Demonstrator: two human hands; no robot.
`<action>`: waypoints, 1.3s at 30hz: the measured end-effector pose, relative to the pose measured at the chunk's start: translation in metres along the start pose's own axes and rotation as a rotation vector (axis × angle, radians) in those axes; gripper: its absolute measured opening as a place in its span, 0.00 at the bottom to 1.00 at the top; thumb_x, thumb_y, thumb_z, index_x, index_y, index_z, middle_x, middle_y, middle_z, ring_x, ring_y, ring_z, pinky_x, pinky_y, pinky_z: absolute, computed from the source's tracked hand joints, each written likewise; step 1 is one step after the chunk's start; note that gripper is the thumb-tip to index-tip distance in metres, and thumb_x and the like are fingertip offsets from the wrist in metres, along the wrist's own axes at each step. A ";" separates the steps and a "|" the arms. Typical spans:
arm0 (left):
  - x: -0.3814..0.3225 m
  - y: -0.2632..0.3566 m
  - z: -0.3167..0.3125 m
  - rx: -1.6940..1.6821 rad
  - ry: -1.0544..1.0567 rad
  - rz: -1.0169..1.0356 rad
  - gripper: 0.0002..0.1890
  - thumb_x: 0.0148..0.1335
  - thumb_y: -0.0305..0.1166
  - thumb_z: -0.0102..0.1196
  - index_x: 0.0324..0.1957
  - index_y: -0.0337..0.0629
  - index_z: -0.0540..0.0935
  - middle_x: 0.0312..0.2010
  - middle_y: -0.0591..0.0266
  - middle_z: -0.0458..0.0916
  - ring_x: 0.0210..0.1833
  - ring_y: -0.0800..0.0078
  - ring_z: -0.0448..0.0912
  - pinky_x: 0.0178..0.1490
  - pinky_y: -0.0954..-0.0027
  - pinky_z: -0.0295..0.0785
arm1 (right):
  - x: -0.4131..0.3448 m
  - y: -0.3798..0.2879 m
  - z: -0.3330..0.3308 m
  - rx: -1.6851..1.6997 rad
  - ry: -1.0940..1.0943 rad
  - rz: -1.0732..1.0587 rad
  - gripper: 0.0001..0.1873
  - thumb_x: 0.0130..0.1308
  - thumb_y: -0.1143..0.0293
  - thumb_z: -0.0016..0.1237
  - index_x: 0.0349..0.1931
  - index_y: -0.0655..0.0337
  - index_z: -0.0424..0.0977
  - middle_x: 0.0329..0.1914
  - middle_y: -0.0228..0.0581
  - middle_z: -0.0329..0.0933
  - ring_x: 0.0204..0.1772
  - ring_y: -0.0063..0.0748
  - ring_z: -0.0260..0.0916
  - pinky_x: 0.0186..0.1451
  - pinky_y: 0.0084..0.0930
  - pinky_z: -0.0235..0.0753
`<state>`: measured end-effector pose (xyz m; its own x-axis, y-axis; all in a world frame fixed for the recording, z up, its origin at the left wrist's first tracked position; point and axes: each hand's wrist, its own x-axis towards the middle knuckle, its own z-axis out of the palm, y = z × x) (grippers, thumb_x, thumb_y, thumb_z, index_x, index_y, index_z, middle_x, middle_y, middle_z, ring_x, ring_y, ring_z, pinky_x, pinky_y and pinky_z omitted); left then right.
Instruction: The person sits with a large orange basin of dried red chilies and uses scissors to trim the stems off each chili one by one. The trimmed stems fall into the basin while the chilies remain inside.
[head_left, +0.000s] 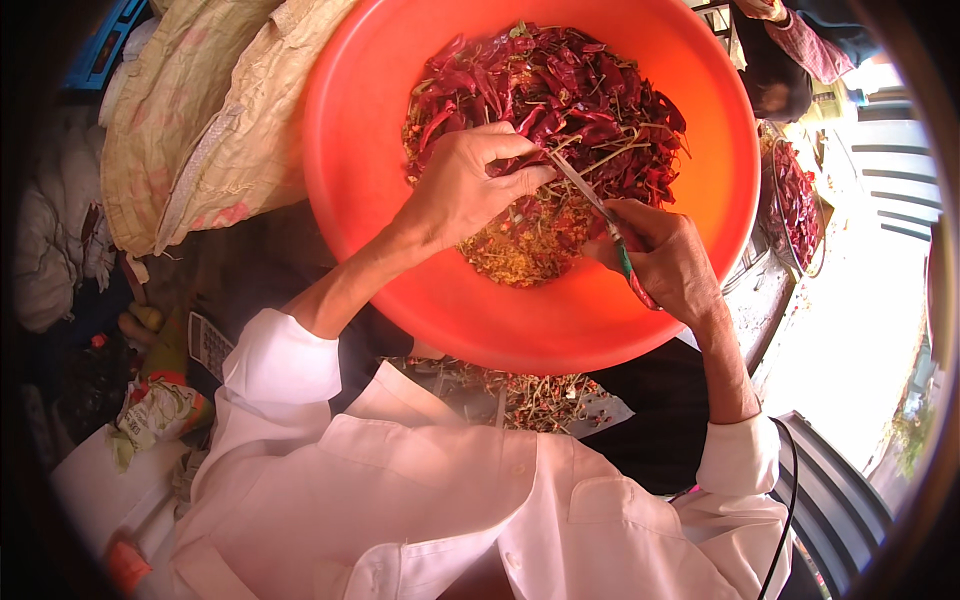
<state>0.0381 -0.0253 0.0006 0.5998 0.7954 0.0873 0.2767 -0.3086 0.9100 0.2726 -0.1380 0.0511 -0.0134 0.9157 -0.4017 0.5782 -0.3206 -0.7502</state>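
A large red-orange plastic basin (525, 337) fills the upper middle of the view. In it lie dark red dried chili peppers (600, 82), with yellow seeds and small fragments (525, 247) towards the near side. My left hand (469, 180) is over the peppers, thumb and fingertips pinched around the stem end of a dried chili. My right hand (660, 255) holds scissors (585, 184) with green and red wrapped handles. Their blades point up and left, with the tips at the left fingertips. The blades look nearly closed.
Woven sacks (217, 127) stand against the basin's left side. At the right is a wire-rimmed basket of dried chilies (795, 202); another person's arm (814, 41) shows at the top right. Stems and scraps (547, 401) lie below the basin. A calculator (208, 345) is at the left.
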 end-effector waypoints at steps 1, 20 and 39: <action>0.000 0.001 0.000 0.025 0.008 0.031 0.12 0.65 0.31 0.70 0.40 0.29 0.85 0.30 0.54 0.79 0.31 0.70 0.74 0.39 0.62 0.72 | 0.000 -0.001 0.001 -0.022 0.026 -0.013 0.17 0.64 0.66 0.68 0.50 0.64 0.82 0.24 0.28 0.70 0.30 0.17 0.62 0.34 0.23 0.66; 0.006 0.009 0.025 0.129 -0.009 0.064 0.14 0.63 0.30 0.70 0.29 0.30 0.80 0.25 0.48 0.77 0.23 0.56 0.75 0.31 0.55 0.66 | -0.006 0.009 -0.014 -0.227 0.158 -0.174 0.15 0.61 0.67 0.67 0.46 0.61 0.85 0.23 0.47 0.75 0.26 0.45 0.76 0.33 0.34 0.75; 0.005 0.005 0.019 -0.041 0.062 0.076 0.13 0.66 0.28 0.67 0.29 0.29 0.79 0.24 0.54 0.73 0.25 0.69 0.70 0.31 0.61 0.64 | -0.003 0.009 -0.006 0.822 -0.384 0.326 0.17 0.71 0.58 0.62 0.49 0.62 0.85 0.23 0.28 0.78 0.19 0.13 0.61 0.22 0.16 0.57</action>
<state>0.0565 -0.0328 -0.0025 0.5703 0.8014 0.1805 0.2006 -0.3490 0.9154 0.2828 -0.1422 0.0489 -0.3034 0.6568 -0.6904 -0.1492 -0.7483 -0.6463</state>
